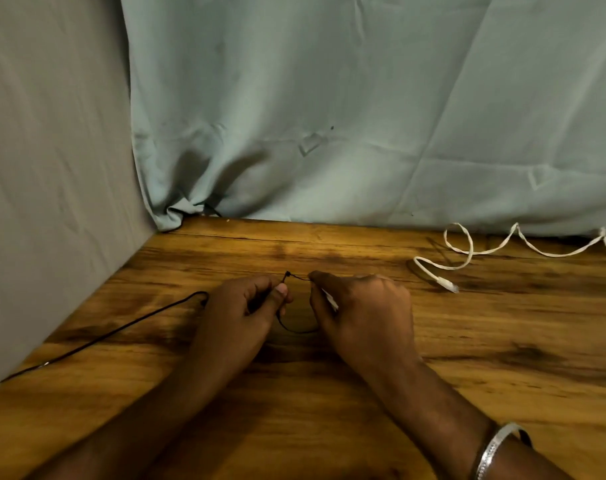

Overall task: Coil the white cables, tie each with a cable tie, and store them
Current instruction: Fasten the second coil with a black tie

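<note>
Fingers of your left hand (249,306) and right hand (360,306): both pinch a thin black cable tie (296,329) looped between them; the right also holds something white. White cable (467,252): uncoiled on the wooden table (502,341), far right, apart.

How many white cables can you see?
2. One white cable lies loose on the table at the far right, running off the edge. A bit of another white one pokes from the right hand. More may be hidden.
</note>
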A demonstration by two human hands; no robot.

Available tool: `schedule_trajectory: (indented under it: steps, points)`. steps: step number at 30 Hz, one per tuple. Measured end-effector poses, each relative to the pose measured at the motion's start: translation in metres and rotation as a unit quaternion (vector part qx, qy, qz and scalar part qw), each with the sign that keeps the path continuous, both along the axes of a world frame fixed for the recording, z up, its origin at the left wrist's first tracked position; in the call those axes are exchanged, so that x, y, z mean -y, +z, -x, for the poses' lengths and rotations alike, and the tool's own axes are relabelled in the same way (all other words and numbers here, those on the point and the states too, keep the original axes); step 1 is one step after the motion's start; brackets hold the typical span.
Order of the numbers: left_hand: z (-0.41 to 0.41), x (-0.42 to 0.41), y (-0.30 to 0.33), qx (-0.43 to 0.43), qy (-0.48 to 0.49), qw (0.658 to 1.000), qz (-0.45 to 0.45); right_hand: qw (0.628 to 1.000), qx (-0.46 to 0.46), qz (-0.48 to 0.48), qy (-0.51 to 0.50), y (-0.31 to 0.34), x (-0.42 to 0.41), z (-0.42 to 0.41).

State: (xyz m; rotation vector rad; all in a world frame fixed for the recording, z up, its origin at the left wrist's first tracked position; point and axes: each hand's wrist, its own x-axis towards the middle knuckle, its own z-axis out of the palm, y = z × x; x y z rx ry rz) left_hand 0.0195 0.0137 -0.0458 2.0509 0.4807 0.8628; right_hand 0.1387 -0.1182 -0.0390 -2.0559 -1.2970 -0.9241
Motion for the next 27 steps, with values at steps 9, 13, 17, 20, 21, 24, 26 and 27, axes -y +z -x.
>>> schedule_trajectory:
  steps: [9,13,17,20,21,24,26,27]
  points:
    - [0.003,0.004,0.005,-0.008,-0.013,1.0,-0.009,1.0,0.014,0.02,0.014,0.002,0.0,0.005]
    - [0.003,0.001,0.005,-0.002,-0.021,1.0,0.005,0.998,0.031,0.047,0.001,0.002,-0.002,0.009]
    - [0.002,0.003,0.005,0.012,-0.035,0.999,0.022,0.996,0.04,0.069,-0.027,0.005,-0.001,0.005]
    - [0.002,0.002,0.004,-0.01,-0.031,0.999,0.01,0.997,0.036,0.058,-0.033,0.008,0.001,0.007]
    - [0.003,0.001,0.003,-0.021,-0.027,0.999,0.009,0.998,0.031,0.052,-0.033,0.008,0.001,0.006]
    - [0.002,-0.001,0.001,-0.051,-0.026,0.998,0.001,0.998,0.018,0.043,-0.046,0.009,0.002,0.004]
    - [0.001,0.001,0.0,-0.051,-0.038,0.998,0.003,0.997,0.021,0.055,-0.054,0.01,0.002,0.003]
    - [0.001,0.002,0.001,-0.045,-0.043,0.998,0.014,0.996,0.026,0.065,-0.054,0.009,0.002,0.003]
